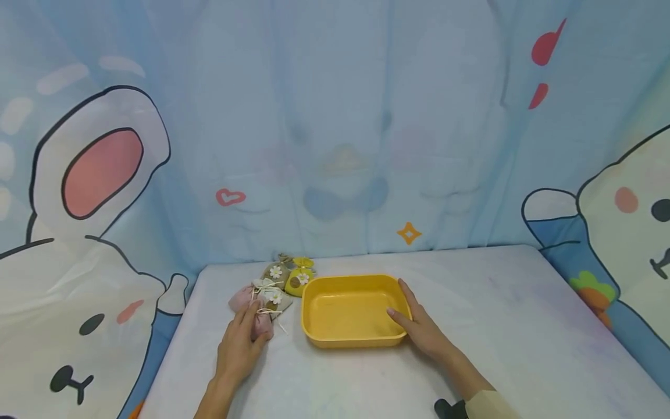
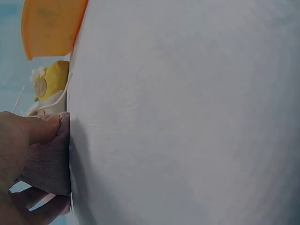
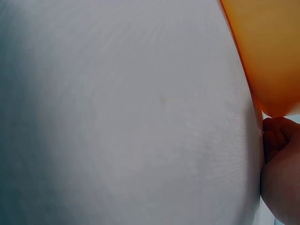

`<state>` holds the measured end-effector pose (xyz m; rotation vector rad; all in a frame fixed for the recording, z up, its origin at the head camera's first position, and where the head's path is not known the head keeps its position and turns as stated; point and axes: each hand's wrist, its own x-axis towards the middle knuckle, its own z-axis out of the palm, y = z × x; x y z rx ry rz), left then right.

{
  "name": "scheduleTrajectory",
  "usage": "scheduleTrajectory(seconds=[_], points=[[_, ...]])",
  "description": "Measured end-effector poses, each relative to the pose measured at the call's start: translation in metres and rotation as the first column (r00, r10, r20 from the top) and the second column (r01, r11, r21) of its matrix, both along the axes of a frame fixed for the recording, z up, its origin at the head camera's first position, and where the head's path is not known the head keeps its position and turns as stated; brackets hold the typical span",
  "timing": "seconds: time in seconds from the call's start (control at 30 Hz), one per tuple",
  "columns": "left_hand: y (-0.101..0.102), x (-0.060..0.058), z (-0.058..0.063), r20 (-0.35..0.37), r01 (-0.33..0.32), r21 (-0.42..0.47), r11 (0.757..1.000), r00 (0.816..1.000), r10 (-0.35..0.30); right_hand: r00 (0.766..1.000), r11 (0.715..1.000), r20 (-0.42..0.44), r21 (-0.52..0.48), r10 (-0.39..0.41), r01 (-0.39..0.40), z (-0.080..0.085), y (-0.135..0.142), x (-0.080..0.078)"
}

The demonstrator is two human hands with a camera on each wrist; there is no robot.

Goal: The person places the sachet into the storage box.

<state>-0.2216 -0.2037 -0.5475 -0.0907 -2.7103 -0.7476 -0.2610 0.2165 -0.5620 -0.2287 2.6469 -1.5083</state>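
Observation:
My left hand grips a small pink drawstring pouch at the near end of a cluster of pouches. From the left wrist view, the thumb lies on one side of this pouch and the fingers reach round the other, with its base at the tabletop. A yellow rectangular tray stands just right of the cluster, its inside bare. My right hand holds the tray's right end, thumb over the rim and fingers along the outside. In the right wrist view the curled fingers show beside the tray's wall.
Beyond the left hand lie another pink pouch, a beige pouch with a white flower, an olive pouch and a yellow pouch. A white cloth covers the table, with a printed curtain behind.

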Motion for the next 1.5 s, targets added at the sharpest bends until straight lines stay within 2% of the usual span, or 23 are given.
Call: scheduleTrajectory(seconds=[0.23, 0.37, 0.47, 0.73, 0.87, 1.07, 1.23, 1.5], points=[[0.008, -0.006, 0.006, -0.036, 0.018, 0.024, 1.000, 0.999, -0.017, 1.000, 1.000, -0.012, -0.008, -0.003, 0.003, 0.002, 0.002, 0.000], [0.015, -0.007, 0.012, -0.079, 0.033, 0.055, 0.998, 0.996, -0.029, 1.000, 1.000, -0.008, -0.019, 0.001, -0.001, 0.003, 0.001, 0.002], [0.021, -0.009, 0.018, -0.120, 0.058, 0.085, 0.995, 0.992, -0.047, 1.000, 1.000, -0.008, -0.020, 0.002, -0.002, 0.002, 0.001, 0.002], [0.044, -0.022, 0.037, -0.172, 0.150, 0.114, 0.982, 0.977, -0.129, 1.000, 1.000, 0.000, -0.027, -0.003, 0.003, 0.001, 0.001, 0.003], [0.056, -0.029, 0.043, -0.174, 0.200, 0.121, 0.972, 0.969, -0.178, 1.000, 1.000, 0.005, -0.028, -0.003, 0.003, -0.001, 0.001, 0.004], [0.075, -0.038, 0.050, -0.176, 0.238, 0.109, 0.965, 0.960, -0.217, 1.000, 1.000, -0.001, -0.028, -0.002, 0.002, 0.000, 0.001, 0.005], [0.089, -0.043, 0.052, -0.179, 0.261, 0.111, 0.959, 0.954, -0.239, 1.000, 1.000, 0.008, -0.024, -0.002, 0.003, 0.000, 0.001, 0.004], [0.109, -0.046, 0.048, -0.175, 0.311, 0.104, 0.945, 0.941, -0.291, 1.000, 1.000, 0.006, -0.030, 0.004, -0.004, 0.000, 0.001, 0.003]])
